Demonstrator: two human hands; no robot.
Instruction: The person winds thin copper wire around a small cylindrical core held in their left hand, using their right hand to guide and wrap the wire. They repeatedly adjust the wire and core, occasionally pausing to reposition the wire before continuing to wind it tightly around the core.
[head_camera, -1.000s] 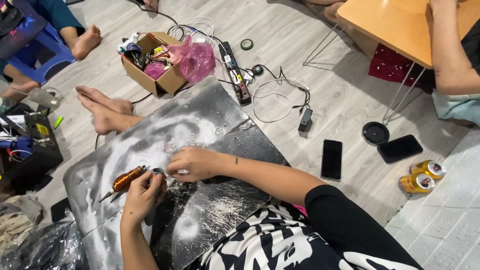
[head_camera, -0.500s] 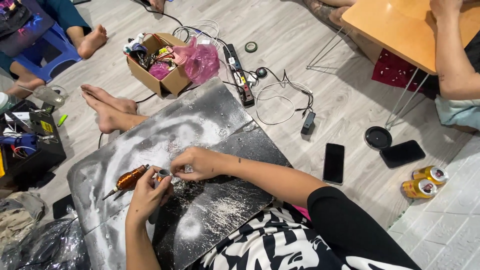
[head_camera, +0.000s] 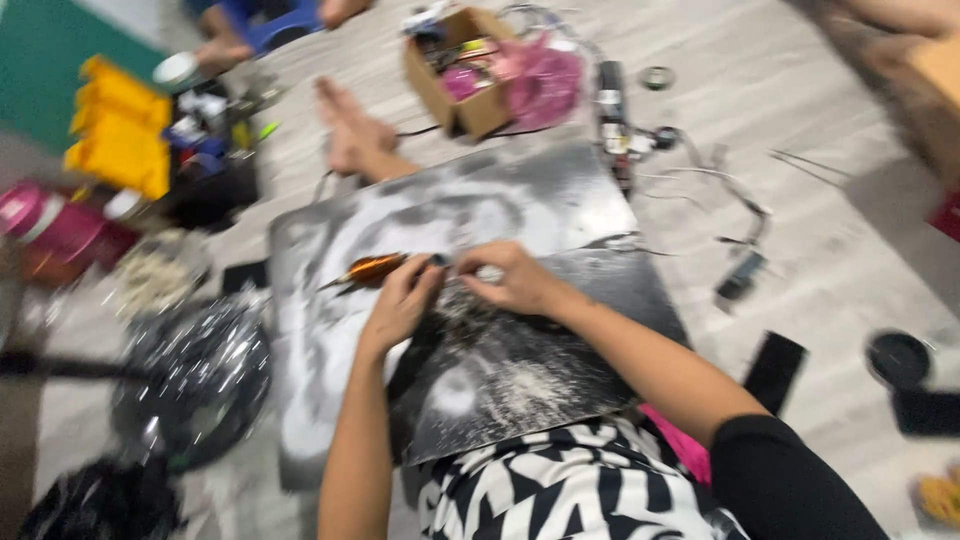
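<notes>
Bright, even indoor light; heavy motion blur smears the whole view.

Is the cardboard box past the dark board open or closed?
Open. The cardboard box has its top flaps up, and mixed small items show inside; a pink bag sits against its right side. Blur hides details.

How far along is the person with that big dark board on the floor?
Much of the dark board already carries pale grey and white shading, mostly on its upper and left parts. Right now the left hand holds an orange tool against it, with the right hand close beside. The lower right part looks darker, seemingly less worked, though the picture is blurred.
</notes>
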